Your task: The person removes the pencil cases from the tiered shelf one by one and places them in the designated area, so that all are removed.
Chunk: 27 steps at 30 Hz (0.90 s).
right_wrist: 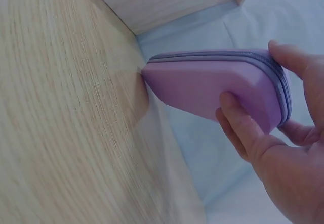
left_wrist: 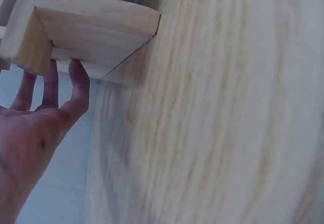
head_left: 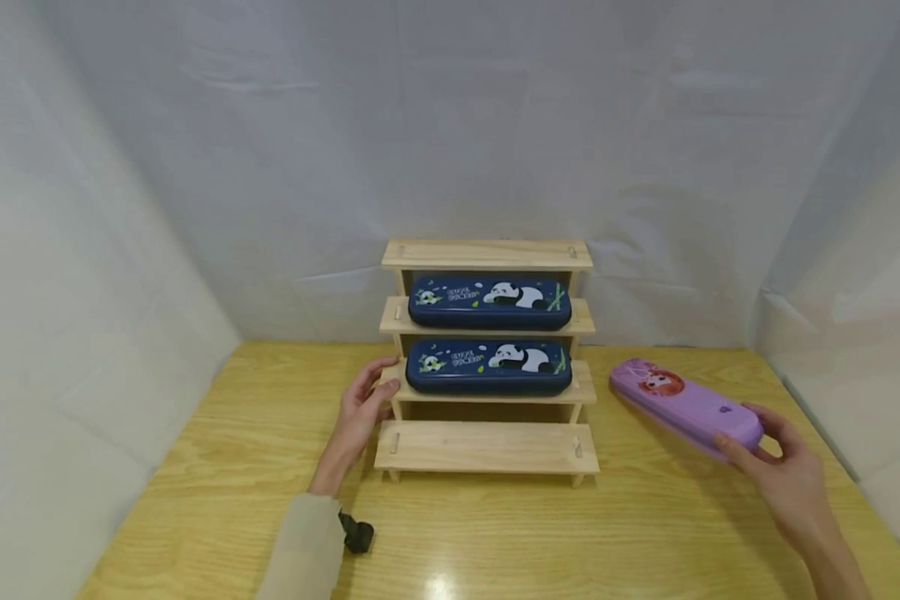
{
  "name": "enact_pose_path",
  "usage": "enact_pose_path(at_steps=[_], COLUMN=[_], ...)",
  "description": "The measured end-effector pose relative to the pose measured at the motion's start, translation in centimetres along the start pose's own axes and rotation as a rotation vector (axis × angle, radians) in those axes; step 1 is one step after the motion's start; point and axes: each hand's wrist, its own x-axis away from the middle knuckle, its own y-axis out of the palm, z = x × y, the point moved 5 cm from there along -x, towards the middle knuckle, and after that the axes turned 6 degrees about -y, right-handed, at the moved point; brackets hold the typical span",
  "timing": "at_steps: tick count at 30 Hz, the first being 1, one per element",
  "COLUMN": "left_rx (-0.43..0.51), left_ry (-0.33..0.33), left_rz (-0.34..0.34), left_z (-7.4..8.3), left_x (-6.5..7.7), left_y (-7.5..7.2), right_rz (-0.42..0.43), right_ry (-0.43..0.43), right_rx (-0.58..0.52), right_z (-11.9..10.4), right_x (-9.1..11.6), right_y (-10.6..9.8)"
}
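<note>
My right hand (head_left: pixel 789 471) grips the right end of a purple pencil case (head_left: pixel 690 408) with a red-haired cartoon figure on its lid. In the right wrist view, a grey zipper (right_wrist: pixel 217 57) runs round the case, with the fingers and thumb on opposite sides; its far end is close over the table. My left hand (head_left: pixel 362 407) holds the left end of a plank on a stepped wooden display rack (head_left: pixel 487 448), its fingertips (left_wrist: pixel 78 68) against the side. Two dark blue panda pencil cases, an upper one (head_left: pixel 487 315) and a lower one (head_left: pixel 487 379), sit on the middle steps.
The rack's top plank (head_left: pixel 487 253) and front lowest plank are bare. All of it stands on a wood-grain table (head_left: pixel 270 425). White cloth (head_left: pixel 495 125) hangs behind and on both sides. A black strap piece (head_left: pixel 357 533) shows at my left wrist.
</note>
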Motion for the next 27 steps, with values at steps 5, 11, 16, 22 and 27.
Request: enact_pose_path(at_steps=[5,11,16,22,27], left_rx=[0.003,0.003,-0.001,-0.003,-0.007], left_ry=[0.001,0.004,0.005,0.008,0.002], left_rz=[-0.002,0.003,0.011,0.014,0.014], left_z=[-0.1,-0.1,-0.1,0.0,0.1], left_x=[0.0,-0.1,0.0,0.0,0.1], left_y=[0.0,0.0,0.0,0.0,0.0], right_rz=[-0.077,-0.133,-0.188,-0.267,-0.316], right_ry=[-0.078,-0.045,0.004,0.103,0.164], right_rx=[-0.120,0.065,0.311,0.533,0.643], right_z=[-0.2,0.0,0.5,1.7,2.3], right_x=[0.1,0.0,-0.2,-0.6,-0.8], right_y=[1.1,2.0,3.1,4.6,5.9])
